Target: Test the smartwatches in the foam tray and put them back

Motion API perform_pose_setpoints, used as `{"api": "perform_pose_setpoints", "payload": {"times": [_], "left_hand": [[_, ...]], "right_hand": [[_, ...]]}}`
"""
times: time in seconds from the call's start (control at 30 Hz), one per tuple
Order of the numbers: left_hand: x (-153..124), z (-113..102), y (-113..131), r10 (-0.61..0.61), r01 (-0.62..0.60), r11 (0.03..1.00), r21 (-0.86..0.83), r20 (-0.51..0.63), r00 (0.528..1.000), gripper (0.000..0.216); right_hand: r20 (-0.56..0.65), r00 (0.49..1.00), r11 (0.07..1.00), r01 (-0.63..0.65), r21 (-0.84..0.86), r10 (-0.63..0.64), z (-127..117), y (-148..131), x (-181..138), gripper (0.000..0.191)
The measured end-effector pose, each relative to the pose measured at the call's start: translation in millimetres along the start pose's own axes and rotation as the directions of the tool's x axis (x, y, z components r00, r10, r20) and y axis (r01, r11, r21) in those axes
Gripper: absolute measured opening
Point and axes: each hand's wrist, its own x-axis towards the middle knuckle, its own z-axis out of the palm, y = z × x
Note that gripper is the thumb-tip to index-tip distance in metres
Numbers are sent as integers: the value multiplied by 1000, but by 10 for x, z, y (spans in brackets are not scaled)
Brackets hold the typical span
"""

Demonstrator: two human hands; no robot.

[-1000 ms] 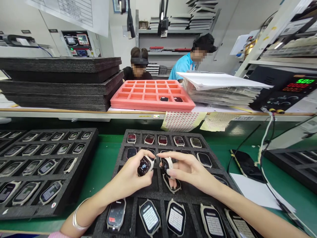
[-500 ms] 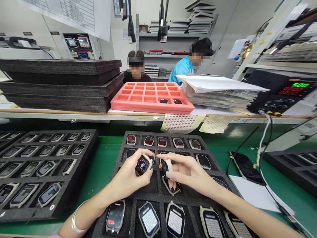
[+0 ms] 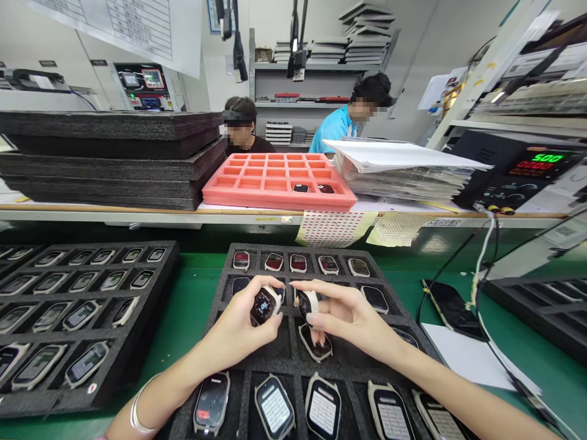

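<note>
My left hand (image 3: 247,318) grips a strapless smartwatch (image 3: 265,305) by its sides, its lit dark screen tilted toward me. A second smartwatch (image 3: 308,304), turned more on its side, is pinched in my right hand (image 3: 342,311). Both are held over a black foam tray (image 3: 270,364) whose compartments hold several smartwatch bodies. One watch (image 3: 316,343) lies tilted in its compartment just under my right fingers. In the front row, a watch (image 3: 276,408) and its neighbours show white grid screens; another watch (image 3: 211,403) bears a small red label.
On the left stands another foam tray (image 3: 117,348) of watches. A phone (image 3: 452,308), white paper (image 3: 477,360) and cables lie at right. The shelf ahead carries stacked black foam (image 3: 101,177), a pink tray (image 3: 275,200), papers (image 3: 408,154) and a power supply (image 3: 518,174). Two people are beyond.
The whole view has shifted slightly left. Both hands keep their hold on the two watches with hardly any movement. The person in black at the back has turned their head.
</note>
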Motion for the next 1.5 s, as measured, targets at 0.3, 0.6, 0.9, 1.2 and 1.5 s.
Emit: {"api": "perform_pose_setpoints", "payload": {"times": [0.3,0.6,0.9,1.2,1.5], "left_hand": [[-13,-17,-3,13,-13,1000,15,-18,1000,29],[-44,-29,28,-11,8,999,-33,-109,994,29],[-74,-22,85,-2,-12,994,-109,-126,992,29],[-71,-42,138,-42,35,998,-59,-121,992,30],[53,16,-62,-150,157,843,-515,54,987,43]], "right_hand": [[-7,1000,1000,-8,-9,8,14,-13,-12,47],[-14,1000,999,-6,-34,6,-5,2,-18,44],[-83,995,998,54,-22,-56,-36,-73,-63,40],[-78,996,998,41,37,-38,-46,-50,-76,44],[-26,996,964,-80,253,89,15,-14,8,38]]}}
